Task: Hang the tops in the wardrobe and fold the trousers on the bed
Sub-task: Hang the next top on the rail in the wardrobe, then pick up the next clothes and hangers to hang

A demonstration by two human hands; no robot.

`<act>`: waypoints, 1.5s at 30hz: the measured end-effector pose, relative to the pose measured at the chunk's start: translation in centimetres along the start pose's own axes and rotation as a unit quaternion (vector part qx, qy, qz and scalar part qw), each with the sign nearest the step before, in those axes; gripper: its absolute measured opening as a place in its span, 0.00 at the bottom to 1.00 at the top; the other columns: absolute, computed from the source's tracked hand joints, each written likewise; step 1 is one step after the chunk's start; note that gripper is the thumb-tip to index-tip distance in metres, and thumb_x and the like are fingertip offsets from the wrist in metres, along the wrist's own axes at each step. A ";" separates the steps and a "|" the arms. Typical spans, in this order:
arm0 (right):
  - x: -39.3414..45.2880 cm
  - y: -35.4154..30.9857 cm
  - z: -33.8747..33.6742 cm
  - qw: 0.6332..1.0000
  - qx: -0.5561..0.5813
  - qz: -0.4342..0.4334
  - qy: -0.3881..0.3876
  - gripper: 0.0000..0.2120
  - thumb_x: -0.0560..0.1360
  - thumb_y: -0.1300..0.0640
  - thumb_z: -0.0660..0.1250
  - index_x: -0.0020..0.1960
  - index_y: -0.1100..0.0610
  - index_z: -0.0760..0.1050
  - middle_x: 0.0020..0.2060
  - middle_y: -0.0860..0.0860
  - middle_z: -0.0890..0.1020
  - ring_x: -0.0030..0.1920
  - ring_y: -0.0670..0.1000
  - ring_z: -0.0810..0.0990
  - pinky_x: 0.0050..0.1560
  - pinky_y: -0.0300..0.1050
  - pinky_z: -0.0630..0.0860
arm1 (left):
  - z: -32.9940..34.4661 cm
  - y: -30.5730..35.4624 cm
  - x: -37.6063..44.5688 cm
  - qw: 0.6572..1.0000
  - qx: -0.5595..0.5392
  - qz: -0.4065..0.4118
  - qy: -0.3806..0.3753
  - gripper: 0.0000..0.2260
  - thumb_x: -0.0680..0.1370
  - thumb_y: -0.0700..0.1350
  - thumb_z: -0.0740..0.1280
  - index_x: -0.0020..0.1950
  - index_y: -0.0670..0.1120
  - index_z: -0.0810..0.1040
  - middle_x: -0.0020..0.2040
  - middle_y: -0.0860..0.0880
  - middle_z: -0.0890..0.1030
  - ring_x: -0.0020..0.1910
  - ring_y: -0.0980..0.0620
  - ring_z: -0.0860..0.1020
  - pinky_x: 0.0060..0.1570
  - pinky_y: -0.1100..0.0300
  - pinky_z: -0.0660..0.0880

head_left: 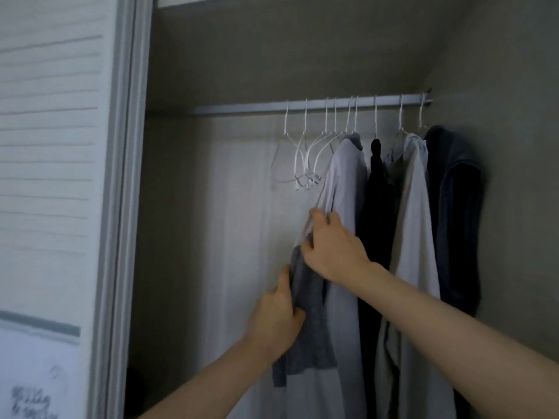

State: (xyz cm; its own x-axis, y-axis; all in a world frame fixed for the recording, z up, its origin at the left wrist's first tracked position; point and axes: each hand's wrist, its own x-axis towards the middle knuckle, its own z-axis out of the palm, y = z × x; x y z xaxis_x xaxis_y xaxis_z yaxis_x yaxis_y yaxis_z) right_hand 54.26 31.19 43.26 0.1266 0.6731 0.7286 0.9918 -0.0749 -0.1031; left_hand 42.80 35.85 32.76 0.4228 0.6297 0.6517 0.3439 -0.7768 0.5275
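- No brand or label to read anywhere; there's some dark scribbly marking low on the white sliding door [45,176], way too blurry to make out.
- Wardrobe rail [302,105] carries nine white hangers by my count: four bare ones [302,158] bunched on the left, the rest under clothes.
- Four tops hanging in a row: a light grey top [348,182], then a black top [376,201], a cream top [414,207], and a dark blue top [453,207] right by the side wall.
- Left hand [276,322] grips the light grey top's darker grey sleeve [308,328], thumb on the front of it.
- Right hand [332,249] pinches the left edge of the same top, fingers curled around the fabric, just above the left hand.
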 end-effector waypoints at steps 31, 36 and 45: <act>-44.6 -4.4 0.9 0.781 0.459 -0.262 -0.333 0.21 0.78 0.55 0.62 0.70 0.57 0.66 0.59 0.51 0.78 0.59 0.53 0.76 0.55 0.37 0.66 | 2.7 15.3 -51.7 0.815 0.189 -0.464 0.291 0.09 0.78 0.42 0.65 0.53 0.57 0.76 0.36 0.53 0.81 0.37 0.57 0.79 0.37 0.58 0.76; -52.0 -6.8 -2.9 0.683 0.502 -0.345 -0.402 0.19 0.78 0.58 0.63 0.68 0.60 0.68 0.56 0.53 0.79 0.59 0.54 0.76 0.58 0.45 0.70 | 4.8 23.8 -60.0 0.719 0.205 -0.537 0.391 0.08 0.77 0.43 0.65 0.50 0.57 0.76 0.37 0.54 0.82 0.37 0.56 0.80 0.40 0.60 0.78; -70.9 -10.9 -15.4 0.462 0.516 -0.535 -0.484 0.15 0.79 0.57 0.61 0.65 0.58 0.71 0.53 0.51 0.78 0.56 0.52 0.74 0.58 0.49 0.72 | 11.4 43.2 -77.7 0.428 0.273 -0.645 0.572 0.08 0.75 0.45 0.65 0.48 0.58 0.76 0.36 0.59 0.81 0.35 0.59 0.78 0.37 0.69 0.72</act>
State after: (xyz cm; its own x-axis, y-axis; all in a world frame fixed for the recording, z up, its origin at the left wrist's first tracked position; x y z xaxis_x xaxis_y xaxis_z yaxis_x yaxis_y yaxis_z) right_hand 34.66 -27.07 3.11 -0.9891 -0.0305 0.1441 -0.1199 0.7358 -0.6665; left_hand 34.35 -46.63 -1.25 -0.9926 -0.1200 0.0156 -0.0505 0.5274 0.8481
